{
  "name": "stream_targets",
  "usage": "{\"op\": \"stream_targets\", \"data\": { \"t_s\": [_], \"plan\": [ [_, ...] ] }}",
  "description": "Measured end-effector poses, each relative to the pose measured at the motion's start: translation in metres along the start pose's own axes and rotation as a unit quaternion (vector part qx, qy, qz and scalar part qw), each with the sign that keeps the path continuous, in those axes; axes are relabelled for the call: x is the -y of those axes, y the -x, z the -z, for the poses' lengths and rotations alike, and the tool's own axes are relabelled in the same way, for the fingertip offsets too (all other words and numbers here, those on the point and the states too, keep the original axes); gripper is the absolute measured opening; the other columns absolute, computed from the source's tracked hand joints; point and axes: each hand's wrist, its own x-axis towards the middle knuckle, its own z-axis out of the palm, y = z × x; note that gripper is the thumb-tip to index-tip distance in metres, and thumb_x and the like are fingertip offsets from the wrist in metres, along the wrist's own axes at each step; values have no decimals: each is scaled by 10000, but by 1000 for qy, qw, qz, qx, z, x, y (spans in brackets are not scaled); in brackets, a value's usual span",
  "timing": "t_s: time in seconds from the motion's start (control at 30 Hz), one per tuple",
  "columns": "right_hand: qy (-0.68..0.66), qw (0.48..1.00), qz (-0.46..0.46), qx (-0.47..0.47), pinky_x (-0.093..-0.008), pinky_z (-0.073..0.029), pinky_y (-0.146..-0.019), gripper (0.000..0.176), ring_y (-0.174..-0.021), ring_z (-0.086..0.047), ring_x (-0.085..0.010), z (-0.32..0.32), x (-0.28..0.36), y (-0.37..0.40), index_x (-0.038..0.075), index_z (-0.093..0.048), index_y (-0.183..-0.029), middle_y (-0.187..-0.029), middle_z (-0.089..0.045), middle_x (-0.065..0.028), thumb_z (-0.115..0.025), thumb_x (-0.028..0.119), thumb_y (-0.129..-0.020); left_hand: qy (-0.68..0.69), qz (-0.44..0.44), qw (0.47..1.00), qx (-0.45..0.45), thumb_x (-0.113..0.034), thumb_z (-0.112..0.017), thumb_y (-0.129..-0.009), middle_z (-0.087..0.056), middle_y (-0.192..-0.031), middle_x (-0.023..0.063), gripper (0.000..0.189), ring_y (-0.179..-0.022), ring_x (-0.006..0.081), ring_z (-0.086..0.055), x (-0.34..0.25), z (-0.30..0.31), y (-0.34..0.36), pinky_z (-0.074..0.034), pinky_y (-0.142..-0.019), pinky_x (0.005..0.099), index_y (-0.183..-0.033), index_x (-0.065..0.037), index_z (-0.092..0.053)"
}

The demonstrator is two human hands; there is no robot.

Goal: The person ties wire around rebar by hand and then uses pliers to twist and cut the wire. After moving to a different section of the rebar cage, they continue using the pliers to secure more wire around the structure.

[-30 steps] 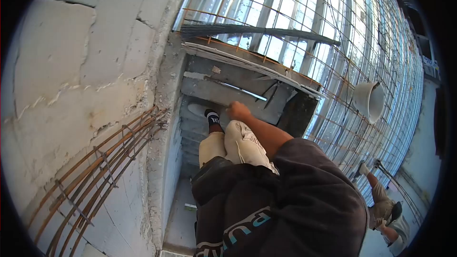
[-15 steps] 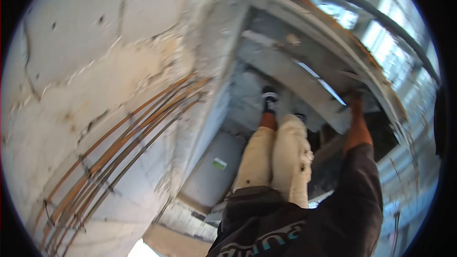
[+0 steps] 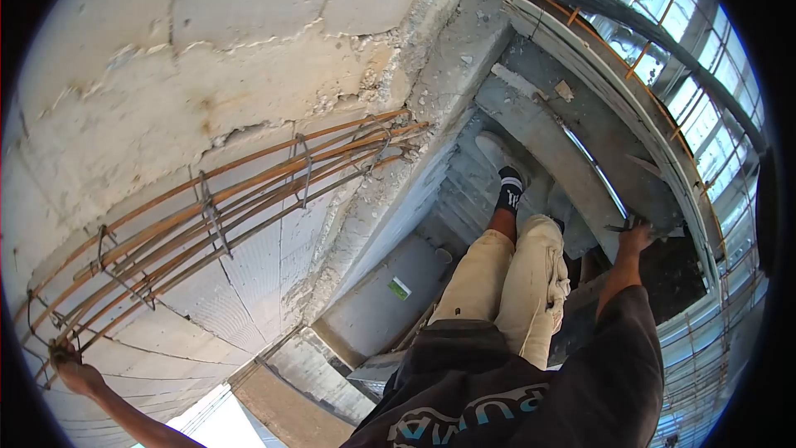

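A long bundle of rusty rebar, tied with wire stirrups, runs from the pale block wall toward the lower left. My left hand is closed around the bundle's near end at the far left. On the other side, my right hand is closed beside the stair boards, and a dark, thin-ended tool juts from it; its kind cannot be made out. Just above that hand, a bright narrow strip runs along the edge of a grey board.
My feet stand on a grey stair step below. A rough concrete edge borders the stairwell. A grey panel with a green-white label lies lower down. Curved boarding and an orange rebar grid line the right.
The view has shifted, so the wall, rebar and stairs sit farther right and lower. My left hand has come into view on the rebar. My right hand appears lower, still closed.
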Motion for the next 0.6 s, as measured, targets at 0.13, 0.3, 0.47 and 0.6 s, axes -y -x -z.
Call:
{"op": "stream_targets", "data": {
  "t_s": [0.13,0.3,0.47,0.6],
  "plan": [
    [-110,988,-21,-106,-467,-518,-895,285,-1071,-642,-258,4,47,53,-15,-641,-1120,-1109,-678,-93,-496,161,-949,55,-6,997,59,-316,-437,-1028,-652,-1107,92,446,-964,163,-613,9,-3,4,-469,-856,280,-1305,13,-556],
    [37,994,-100,8,-460,-582,-661,203,-726,-663,-289,52,96,40,-38,-611,-995,-859,-656,-155,-498,124,-948,101,-18,994,23,-344,-451,-1034,-658,-1039,104,445,-874,177,-622,0,-32,20,-488,-808,273,-1223,31,-597],
    [259,934,-154,193,-444,-581,-602,24,-655,-605,-221,63,154,110,25,-546,-882,-728,-550,-94,-532,44,-876,108,37,991,74,-363,-444,-1030,-643,-880,43,399,-778,125,-578,-33,-44,42,-443,-674,261,-1097,-34,-661],
    [408,825,-25,390,-422,-592,-598,81,-677,-621,-197,21,223,241,66,-549,-914,-738,-515,-52,-612,89,-869,93,35,989,105,-360,-418,-1031,-649,-908,90,420,-780,163,-639,-57,-46,53,-483,-709,304,-1109,-19,-651]
  ]
}}
